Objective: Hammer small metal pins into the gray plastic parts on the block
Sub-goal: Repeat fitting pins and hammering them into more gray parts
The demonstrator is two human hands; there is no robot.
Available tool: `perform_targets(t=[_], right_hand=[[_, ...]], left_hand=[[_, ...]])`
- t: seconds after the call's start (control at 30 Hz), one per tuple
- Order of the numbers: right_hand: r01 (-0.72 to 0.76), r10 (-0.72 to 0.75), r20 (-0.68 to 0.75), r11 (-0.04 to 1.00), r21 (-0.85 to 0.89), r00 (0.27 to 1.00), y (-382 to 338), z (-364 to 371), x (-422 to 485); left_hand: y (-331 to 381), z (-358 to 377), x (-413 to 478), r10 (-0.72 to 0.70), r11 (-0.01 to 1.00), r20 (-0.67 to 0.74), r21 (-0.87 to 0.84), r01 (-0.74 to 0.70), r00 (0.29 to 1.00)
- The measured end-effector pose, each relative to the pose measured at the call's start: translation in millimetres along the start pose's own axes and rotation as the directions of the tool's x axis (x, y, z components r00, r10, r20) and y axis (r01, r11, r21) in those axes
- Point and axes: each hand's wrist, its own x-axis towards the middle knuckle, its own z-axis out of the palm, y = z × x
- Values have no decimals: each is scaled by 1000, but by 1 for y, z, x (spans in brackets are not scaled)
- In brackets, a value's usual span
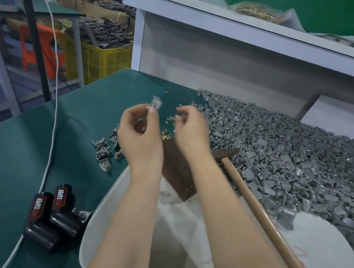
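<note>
My left hand (137, 128) is raised above the green table and pinches a small gray plastic part (155, 103) between thumb and fingertips. My right hand (191, 129) hovers beside it with fingertips pinched together on something small and blurred, maybe a pin. Loose brass pins (167, 132) lie on the table just beyond the dark wooden block (177, 167), which both wrists partly hide. A hammer lies right of the block, its metal head (227, 155) next to the block and its wooden handle (271, 227) running toward me.
A large heap of gray plastic parts (291, 162) covers the table's right side. Several gray parts (104, 153) sit left of the block. Two black devices (52, 218) on a white cable lie at the near left. A white bag (180, 235) opens below my arms.
</note>
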Motion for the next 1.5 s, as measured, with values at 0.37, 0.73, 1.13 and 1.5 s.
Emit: perform_targets(t=[0.37,0.73,1.13,1.5], right_hand=[[-299,274,121,875,381,954,54,-79,-50],[89,-66,86,950,-301,994,54,-58,-58],[124,-38,152,781,-612,988,33,-54,-52],[32,-23,32,947,-319,999,45,-51,-65]], left_hand=[[-23,9,-28,-251,401,570,797,-452,782],[-21,9,-27,-249,372,576,799,-472,778],[-24,11,-28,-203,351,602,781,-517,772],[-25,9,-28,-201,390,591,780,-490,781]])
